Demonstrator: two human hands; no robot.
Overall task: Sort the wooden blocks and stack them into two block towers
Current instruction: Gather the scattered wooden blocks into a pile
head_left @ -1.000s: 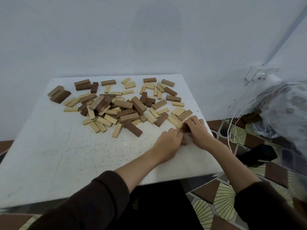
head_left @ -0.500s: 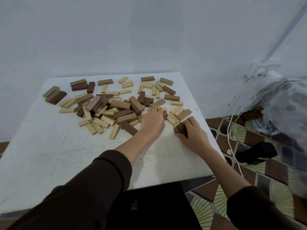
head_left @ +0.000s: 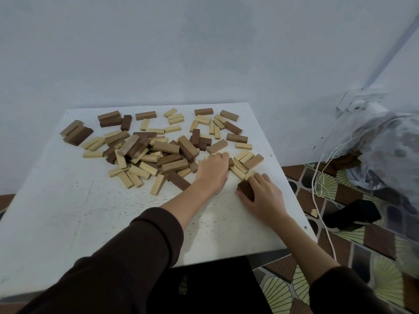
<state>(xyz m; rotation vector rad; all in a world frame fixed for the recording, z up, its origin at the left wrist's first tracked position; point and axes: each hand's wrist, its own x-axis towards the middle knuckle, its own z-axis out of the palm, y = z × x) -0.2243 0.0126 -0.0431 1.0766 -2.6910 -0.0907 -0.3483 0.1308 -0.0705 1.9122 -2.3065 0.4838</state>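
— Where are the hands?
— Right of centre, over a white table (head_left: 68, 223). The left hand (head_left: 212, 172) reaches palm-down into the heap of light and dark wooden blocks (head_left: 158, 150), fingertips on them; whether it grips any is hidden. The right hand (head_left: 260, 196), lower right, curls its fingers around a dark brown block (head_left: 246, 189) resting on the table.

The wooden blocks (head_left: 167, 147) are matt, some pale with visible grain, others mid-brown or dark brown and smoother-looking. The dark block (head_left: 246, 189) under the right hand (head_left: 264, 196) has a dull, even face. The desk (head_left: 68, 211) is a matt white board, speckled with small dark marks. Both sleeves (head_left: 127, 257) are soft dark cloth. The bag (head_left: 390, 143) is glossy clear plastic.
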